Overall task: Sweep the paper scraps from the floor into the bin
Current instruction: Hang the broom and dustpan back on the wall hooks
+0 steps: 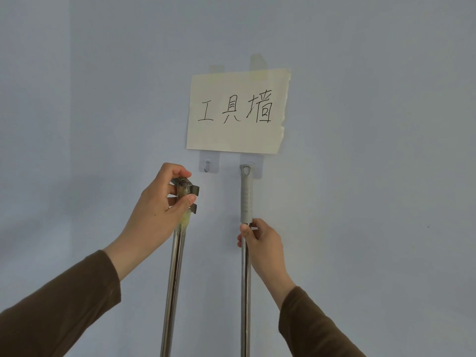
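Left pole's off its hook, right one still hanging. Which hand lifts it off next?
Right. The right hand already grips the right pole just below its grey grip, still on the hook; the left hand is busy.

1. a plain indoor room, with one corner of it kept for cleaning tools; whether home or workplace cannot be told.
2. the pale blue-grey painted wall (360, 124) is bare apart from a torn cream paper sign (237, 112), taped up and handwritten "工具墙", tool wall.
3. just below the sign are two clear stick-on metal hooks (207, 164).
4. a metal pole with a grey ribbed grip (246, 197) hangs from the right hook.
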Demonstrator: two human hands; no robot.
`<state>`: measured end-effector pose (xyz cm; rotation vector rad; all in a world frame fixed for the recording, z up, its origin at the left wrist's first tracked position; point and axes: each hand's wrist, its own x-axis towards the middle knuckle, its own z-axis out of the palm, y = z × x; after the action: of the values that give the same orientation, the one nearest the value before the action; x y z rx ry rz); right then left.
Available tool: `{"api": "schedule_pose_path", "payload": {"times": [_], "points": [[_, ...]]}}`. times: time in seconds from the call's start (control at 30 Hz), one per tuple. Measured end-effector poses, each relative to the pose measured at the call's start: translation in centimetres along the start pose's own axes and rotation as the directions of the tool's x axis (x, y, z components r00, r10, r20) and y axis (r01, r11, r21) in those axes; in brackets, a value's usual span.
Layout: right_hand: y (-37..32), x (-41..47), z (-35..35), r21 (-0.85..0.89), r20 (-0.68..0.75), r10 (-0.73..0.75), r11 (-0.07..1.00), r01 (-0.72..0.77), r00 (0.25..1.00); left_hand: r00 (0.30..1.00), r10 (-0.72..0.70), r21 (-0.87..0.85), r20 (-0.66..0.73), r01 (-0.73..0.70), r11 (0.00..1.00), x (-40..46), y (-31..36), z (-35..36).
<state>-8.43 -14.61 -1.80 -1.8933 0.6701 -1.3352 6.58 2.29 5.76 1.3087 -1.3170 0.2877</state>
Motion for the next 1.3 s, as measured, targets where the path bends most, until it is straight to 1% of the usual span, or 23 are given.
{"api": "schedule_pose_path", "payload": {"times": [0.2, 0.37, 0.5, 0.57, 0.63, 0.67, 0.73, 0.77, 0.8, 0.83, 0.87, 0.9, 0.93, 0.97, 1.0, 1.13, 1.23, 1.3], "points": [[0.7, -0.5, 0.2, -0.042, -0.076, 0.032, 0.998, -0.035, 0.997, 1.0, 0.001, 0.015, -0.005, -0.001, 1.0, -0.2, -0.2, -0.5], [0.7, -0.6, 0.5, -0.04, -0.056, 0.05, 0.998, -0.052, 0.997, 1.0, -0.003, 0.021, -0.013, 0.003, 1.0, -0.3, 0.0, -0.7], [1.3, -0.6, 0.8, -0.098, -0.057, 0.041, 0.994, -0.047, 0.998, 1.0, 0.006, 0.037, -0.022, -0.005, 0.999, -0.4, 0.1, -1.0], [1.5, -0.2, 0.5, -0.208, -0.04, 0.003, 0.978, -0.012, 0.999, 0.999, 0.011, 0.042, -0.036, -0.009, 0.999, -0.3, 0.3, -1.3], [1.6, -0.2, -0.1, -0.379, -0.001, -0.018, 0.925, 0.016, 1.0, 0.998, 0.024, 0.05, -0.051, -0.022, 0.999, 0.0, 0.4, -1.5], [1.6, -0.3, -0.5, -0.49, 0.008, -0.03, 0.871, 0.03, 1.0, 0.998, 0.031, 0.058, -0.057, -0.028, 0.998, 0.2, 0.5, -1.6], [1.0, -1.2, -1.1, -0.693, -0.024, -0.11, 0.718, 0.063, 0.994, 0.997, 0.043, 0.085, -0.065, -0.038, 0.996, 0.7, 0.6, -1.5], [0.3, -2.0, -1.1, -0.721, -0.034, -0.17, 0.686, 0.094, 0.985, 0.996, 0.048, 0.1, -0.069, -0.041, 0.994, 1.0, 0.6, -1.4], [-0.5, -3.0, -0.6, -0.69, -0.011, -0.205, 0.71, 0.141, 0.979, 0.996, 0.052, 0.109, -0.072, -0.044, 0.993, 1.4, 0.6, -1.2], [-1.3, -4.2, 0.2, -0.599, 0.05, -0.2, 0.778, 0.189, 0.979, 0.996, 0.055, 0.114, -0.076, -0.046, 0.992, 1.7, 0.6, -1.0], [-2.1, -5.4, 1.4, -0.477, 0.141, -0.16, 0.854, 0.209, 0.977, 0.995, 0.057, 0.121, -0.079, -0.047, 0.991, 2.1, 0.5, -0.7], [-2.6, -6.4, 2.9, -0.368, 0.254, -0.093, 0.911, 0.185, 0.963, 0.995, 0.061, 0.137, -0.084, -0.049, 0.989, 2.4, 0.5, -0.2], [-3.0, -7.2, 4.4, -0.296, 0.364, -0.019, 0.946, 0.135, 0.931, 0.994, 0.066, 0.156, -0.089, -0.052, 0.986, 2.8, 0.5, 0.3], [-3.0, -7.5, 5.9, -0.261, 0.432, 0.033, 0.961, 0.09, 0.901, 0.993, 0.071, 0.169, -0.09, -0.055, 0.984, 3.3, 0.6, 0.8], [-2.8, -7.4, 7.1, -0.259, 0.444, 0.065, 0.964, 0.058, 0.894, 0.993, 0.074, 0.176, -0.088, -0.058, 0.983, 3.7, 0.6, 1.3], [-2.5, -5.1, 9.3, -0.299, 0.304, 0.055, 0.953, 0.041, 0.951, 0.994, 0.072, 0.167, -0.082, -0.058, 0.984, 5.5, 0.7, 3.0], [-2.5, -3.7, 9.6, -0.242, 0.238, 0.039, 0.97, 0.02, 0.971, 0.994, 0.091, 0.164, -0.053, -0.081, 0.983, 6.4, 0.4, 3.5], [-2.4, -2.9, 9.5, -0.208, 0.207, 0.016, 0.978, 0.028, 0.978, 0.992, 0.122, 0.095, -0.019, -0.119, 0.988, 6.5, 0.0, 3.6]]}}
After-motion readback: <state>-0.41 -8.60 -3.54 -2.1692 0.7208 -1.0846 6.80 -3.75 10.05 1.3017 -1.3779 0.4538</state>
